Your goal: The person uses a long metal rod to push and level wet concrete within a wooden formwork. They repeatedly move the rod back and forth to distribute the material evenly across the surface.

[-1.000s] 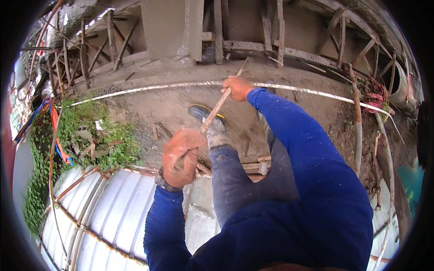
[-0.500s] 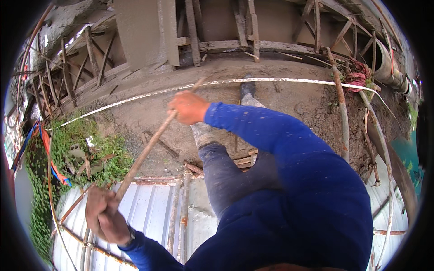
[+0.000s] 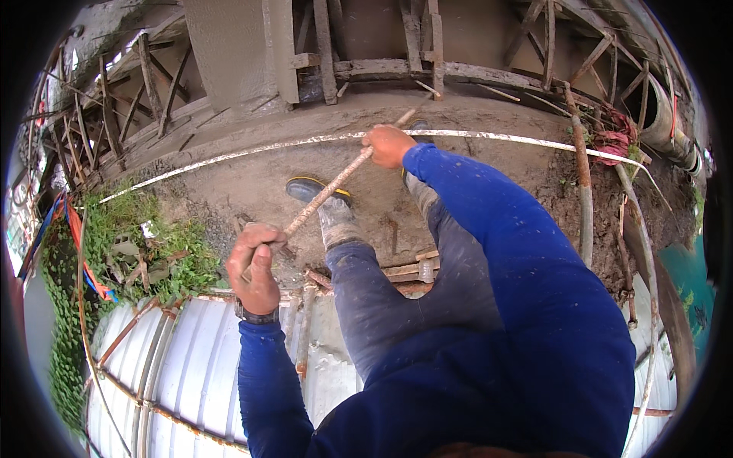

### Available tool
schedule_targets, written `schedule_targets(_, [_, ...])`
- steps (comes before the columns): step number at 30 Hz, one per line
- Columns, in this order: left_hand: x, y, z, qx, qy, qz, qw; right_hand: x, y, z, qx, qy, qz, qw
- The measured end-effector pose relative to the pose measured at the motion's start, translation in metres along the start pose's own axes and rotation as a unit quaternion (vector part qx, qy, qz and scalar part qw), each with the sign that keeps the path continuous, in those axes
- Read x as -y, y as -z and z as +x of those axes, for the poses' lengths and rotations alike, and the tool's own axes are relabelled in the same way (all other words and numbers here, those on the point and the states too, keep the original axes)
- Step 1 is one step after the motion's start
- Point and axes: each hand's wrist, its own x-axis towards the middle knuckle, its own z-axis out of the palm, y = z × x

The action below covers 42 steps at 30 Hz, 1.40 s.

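Observation:
A long pale pole (image 3: pixel 330 192), like a wooden stick or tool handle, slants from lower left to upper right across my front. My left hand (image 3: pixel 256 267), with a dark wristband, closes round its near end. Farther up, my right hand (image 3: pixel 388 145) is wrapped round the same pole. Beyond the right hand its far end runs out over the muddy ground (image 3: pixel 473 172), and I cannot make out any head on it. A thin white pipe (image 3: pixel 504 137) curves across the ground and passes close by the right hand.
My booted foot (image 3: pixel 309 187) stands on the mud. Rough timber bracing (image 3: pixel 328 53) and a smooth grey panel (image 3: pixel 237 57) line the far side. Corrugated metal sheets (image 3: pixel 198 359) with rusty pipes lie at the near left, below weeds (image 3: pixel 183 244). An upright pole (image 3: pixel 582 183) stands at the right.
Both hands have moved right and away from me with the pole, the left hand most. My left boot now shows beside the pole.

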Motion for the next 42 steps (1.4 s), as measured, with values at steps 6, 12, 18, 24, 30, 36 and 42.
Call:
schedule_targets(6, [-0.074, 0.091, -0.003, -0.104, -0.034, -0.027, 0.994, 0.115, 0.047, -0.009, -0.039, 0.027, 0.074, 0.996])
schedule_targets(12, [-0.169, 0.11, -0.002, -0.047, -0.096, 0.178, 0.978, 0.186, 0.054, 0.038, -0.053, 0.123, 0.14, 0.981])
schedule_targets(18, [-0.055, -0.017, 0.046, 0.046, -0.149, 0.167, 0.974, 0.024, -0.011, 0.07, -0.04, 0.116, 0.103, 0.987])
schedule_targets(24, [-0.009, -0.012, 0.036, 0.0, -0.062, 0.049, 0.997, -0.012, 0.009, 0.026, 0.044, 0.0, 0.035, 0.998])
schedule_targets(30, [-0.017, 0.028, 0.012, -0.045, -0.025, -0.001, 0.999, 0.028, 0.022, 0.003, -0.033, 0.007, 0.027, 0.999])
schedule_targets(36, [-0.132, 0.145, 0.001, -0.085, -0.121, -0.01, 0.989, 0.184, 0.055, 0.016, -0.059, 0.088, 0.107, 0.989])
schedule_targets(42, [-0.105, 0.034, 0.024, -0.011, -0.13, 0.209, 0.969, 0.106, 0.024, 0.076, 0.032, 0.115, 0.122, 0.985])
